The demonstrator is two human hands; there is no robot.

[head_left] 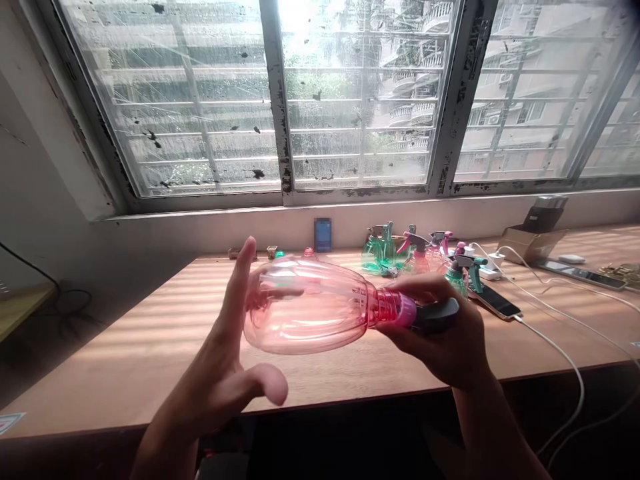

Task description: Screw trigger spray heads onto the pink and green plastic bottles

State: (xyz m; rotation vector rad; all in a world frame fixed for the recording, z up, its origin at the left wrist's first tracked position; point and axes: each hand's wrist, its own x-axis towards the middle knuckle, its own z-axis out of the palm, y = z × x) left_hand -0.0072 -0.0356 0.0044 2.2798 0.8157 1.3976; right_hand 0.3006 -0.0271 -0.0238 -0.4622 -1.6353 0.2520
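Note:
A clear pink spray bottle (310, 307) lies on its side in the air above the wooden table (150, 347), its base to the left. My right hand (445, 333) grips its pink collar and dark spray head (435, 313). My left hand (225, 367) is at the bottle's base with fingers spread; the fingertips touch or nearly touch the base, and the thumb sticks out below. Part of the spray head is hidden by my right fingers.
Several green and pink spray bottles (415, 253) stand at the back of the table under the window. A phone (495, 301) on a white cable, a power strip (487, 263), a cardboard box (533, 241) and a small blue device (323, 234) lie nearby.

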